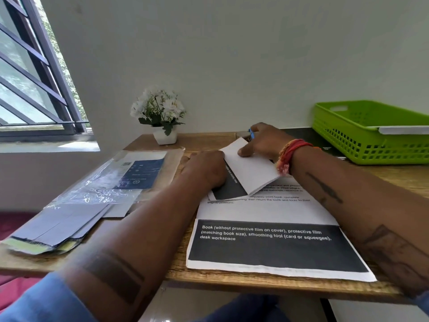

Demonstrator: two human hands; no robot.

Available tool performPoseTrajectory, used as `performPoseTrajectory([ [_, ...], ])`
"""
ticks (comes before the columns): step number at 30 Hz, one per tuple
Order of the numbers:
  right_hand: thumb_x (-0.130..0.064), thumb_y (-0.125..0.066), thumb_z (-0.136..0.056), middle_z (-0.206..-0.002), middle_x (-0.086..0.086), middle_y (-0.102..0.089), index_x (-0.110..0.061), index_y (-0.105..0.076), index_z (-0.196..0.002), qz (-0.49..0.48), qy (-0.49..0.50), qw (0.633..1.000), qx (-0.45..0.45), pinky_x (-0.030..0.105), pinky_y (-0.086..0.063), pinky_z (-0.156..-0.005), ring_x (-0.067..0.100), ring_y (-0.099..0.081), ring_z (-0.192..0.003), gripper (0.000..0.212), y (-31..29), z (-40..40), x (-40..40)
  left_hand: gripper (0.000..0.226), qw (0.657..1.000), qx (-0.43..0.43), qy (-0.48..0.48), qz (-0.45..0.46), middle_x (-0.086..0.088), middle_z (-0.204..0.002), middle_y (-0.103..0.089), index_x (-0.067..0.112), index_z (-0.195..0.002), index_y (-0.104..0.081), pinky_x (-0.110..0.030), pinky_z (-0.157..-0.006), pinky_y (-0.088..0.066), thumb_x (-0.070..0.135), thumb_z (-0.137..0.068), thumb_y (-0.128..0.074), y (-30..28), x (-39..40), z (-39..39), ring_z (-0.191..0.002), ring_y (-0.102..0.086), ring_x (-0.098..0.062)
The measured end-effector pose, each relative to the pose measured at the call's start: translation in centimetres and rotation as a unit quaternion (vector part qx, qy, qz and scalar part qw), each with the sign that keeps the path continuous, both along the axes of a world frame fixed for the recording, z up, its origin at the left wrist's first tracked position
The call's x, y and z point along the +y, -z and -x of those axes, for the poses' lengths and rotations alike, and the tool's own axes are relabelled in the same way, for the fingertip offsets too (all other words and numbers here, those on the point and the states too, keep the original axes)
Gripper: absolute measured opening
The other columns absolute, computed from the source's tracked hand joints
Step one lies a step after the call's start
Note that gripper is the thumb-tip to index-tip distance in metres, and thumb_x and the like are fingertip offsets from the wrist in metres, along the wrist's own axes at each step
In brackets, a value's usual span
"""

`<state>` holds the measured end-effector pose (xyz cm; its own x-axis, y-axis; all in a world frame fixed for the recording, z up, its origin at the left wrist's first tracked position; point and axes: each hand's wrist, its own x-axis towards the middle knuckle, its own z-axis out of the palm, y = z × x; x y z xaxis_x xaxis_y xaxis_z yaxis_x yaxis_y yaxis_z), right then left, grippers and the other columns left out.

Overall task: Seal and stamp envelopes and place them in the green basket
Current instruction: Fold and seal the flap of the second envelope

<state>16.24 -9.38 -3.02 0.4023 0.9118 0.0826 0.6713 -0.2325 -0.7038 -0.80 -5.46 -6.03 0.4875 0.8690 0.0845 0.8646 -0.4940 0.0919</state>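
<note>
Head view shows us our left hand [204,169] pressing flat and right hand [262,141] pinching a folded white sheet [249,169] while gripping something blue [251,133], so we judge the fold may skew or smudge.

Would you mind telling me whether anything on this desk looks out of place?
Yes: the printed sheet under the envelope work lists a book, protective film and squeegee, nothing about envelopes. A white item also juts over the green basket's rim.
</note>
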Motion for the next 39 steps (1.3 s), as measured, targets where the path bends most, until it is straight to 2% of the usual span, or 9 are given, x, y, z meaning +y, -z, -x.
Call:
performPoseTrajectory([
  [4, -0.012, -0.087, -0.071, -0.104, 0.0, -0.074, -0.013, -0.071, -0.119, 0.005, -0.048, 0.996, 0.081, 0.031, -0.061, -0.078, 0.018, -0.074, -0.083, 0.05, -0.2, 0.0, -0.7, 0.044, 1.0, -0.006, 0.0, 0.013, -0.004, -0.142, -0.055, 0.031, -0.138, -0.052, -0.056, -0.111, -0.031, 0.035, -0.096, -0.038, 0.1, 0.5, 0.1, -0.133, -0.045, -0.033],
  [9, -0.018, -0.086, -0.076, -0.1, 0.011, -0.075, -0.003, -0.072, -0.107, 0.041, 0.002, 0.993, 0.107, 0.042, -0.058, -0.089, 0.028, -0.073, -0.09, 0.037, -0.6, -0.2, -1.5, 0.059, 0.998, 0.006, 0.019, 0.056, -0.005, -0.157, -0.041, 0.031, -0.149, -0.04, -0.056, -0.116, -0.026, 0.058, -0.098, -0.03, -0.1, 0.8, 0.3, -0.142, -0.038, -0.031],
  [14, -0.023, -0.077, -0.085, -0.088, 0.016, -0.07, 0.006, -0.069, -0.112, -0.05, -0.076, 0.904, 0.419, 0.037, -0.056, -0.08, 0.026, -0.068, -0.073, 0.04, -0.4, 1.5, -2.4, 0.069, 0.995, -0.003, 0.061, 0.072, -0.007, -0.165, -0.027, 0.026, -0.158, -0.028, -0.048, -0.122, -0.021, 0.063, -0.099, -0.035, -0.2, 0.5, 0.6, -0.151, -0.025, -0.032],
  [19, -0.058, -0.069, -0.084, -0.111, 0.005, -0.07, -0.008, -0.07, -0.11, -0.045, 0.003, 0.98, 0.192, 0.03, -0.051, -0.079, 0.025, -0.069, -0.095, 0.056, -0.4, 1.8, -2.2, 0.09, 0.993, 0.027, 0.054, 0.101, -0.011, -0.169, -0.008, 0.034, -0.16, -0.013, -0.052, -0.123, -0.011, 0.083, -0.088, -0.032, -0.3, 0.7, 0.8, -0.155, -0.008, -0.033],
  [25, -0.019, -0.068, -0.091, -0.098, 0.016, -0.067, 0.003, -0.067, -0.117, -0.041, -0.062, 0.91, 0.409, 0.045, -0.056, -0.087, 0.031, -0.065, -0.087, 0.034, -0.5, 2.0, -2.6, 0.095, 0.993, 0.027, 0.057, 0.1, -0.011, -0.169, -0.006, 0.034, -0.16, -0.011, -0.052, -0.124, -0.01, 0.087, -0.084, -0.03, 0.0, 1.1, 0.8, -0.155, -0.005, -0.034],
  [29, -0.037, -0.061, -0.096, -0.08, 0.009, -0.065, -0.009, -0.07, -0.091, -0.045, -0.083, 0.879, 0.467, 0.031, -0.054, -0.068, 0.022, -0.062, -0.068, 0.03, 0.1, 2.5, -2.3, 0.071, 0.993, -0.027, 0.057, 0.104, -0.014, -0.164, -0.027, 0.031, -0.156, -0.03, -0.052, -0.12, -0.025, 0.066, -0.094, -0.04, 0.3, 1.8, 0.8, -0.149, -0.027, -0.035],
  [31, -0.041, -0.06, -0.097, -0.084, 0.011, -0.071, -0.005, -0.073, -0.095, -0.087, -0.088, 0.922, 0.366, 0.034, -0.057, -0.07, 0.026, -0.068, -0.074, 0.038, 0.9, 3.1, -2.0, 0.06, 0.992, -0.051, 0.062, 0.092, -0.012, -0.156, -0.041, 0.03, -0.149, -0.042, -0.05, -0.115, -0.034, 0.057, -0.095, -0.042, 0.5, 1.8, 0.8, -0.14, -0.041, -0.033],
  [34, -0.027, -0.059, -0.099, -0.098, 0.011, -0.075, -0.004, -0.075, -0.101, -0.128, -0.14, 0.981, 0.04, 0.04, -0.053, -0.084, 0.026, -0.069, -0.088, 0.028, 2.1, 3.2, -1.9, 0.061, 0.993, -0.059, 0.069, 0.081, -0.007, -0.155, -0.044, 0.031, -0.15, -0.041, -0.049, -0.115, -0.034, 0.059, -0.096, -0.041, 0.4, 1.4, 0.8, -0.14, -0.042, -0.03],
  [39, -0.031, -0.054, -0.102, -0.123, -0.011, -0.07, -0.022, -0.073, -0.122, -0.09, -0.196, 0.973, -0.082, 0.023, -0.045, -0.099, 0.004, -0.062, -0.111, 0.029, 2.1, 3.1, -2.4, 0.103, 0.996, 0.02, 0.032, 0.075, -0.007, -0.167, -0.018, 0.044, -0.155, -0.026, -0.058, -0.122, -0.012, 0.091, -0.065, -0.017, -0.5, 0.8, 1.6, -0.153, -0.012, -0.036],
])
